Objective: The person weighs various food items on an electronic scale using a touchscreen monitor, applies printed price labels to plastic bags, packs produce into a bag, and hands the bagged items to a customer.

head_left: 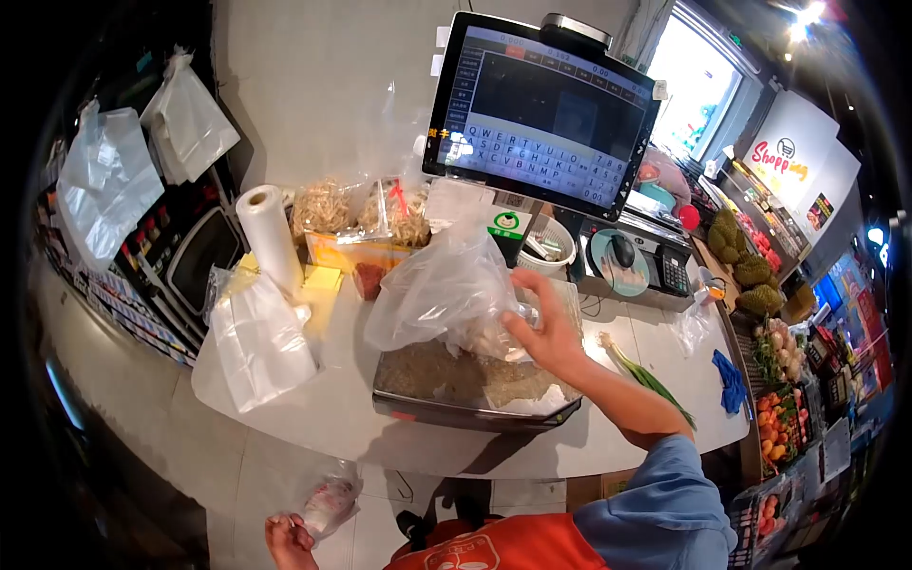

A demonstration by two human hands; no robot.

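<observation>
Right hand: grip part-open, thumb and fingers spread apart at the right side of the clear bag, not closed around it. Bag sits upright on the scale, pale contents low down, hard to make out. Left hand: grip closed on the small bag, held low, past the near edge of the surface; contents reddish-white, unclear. Monitor behind the scale, green onion right of it, film roll on the left.
</observation>
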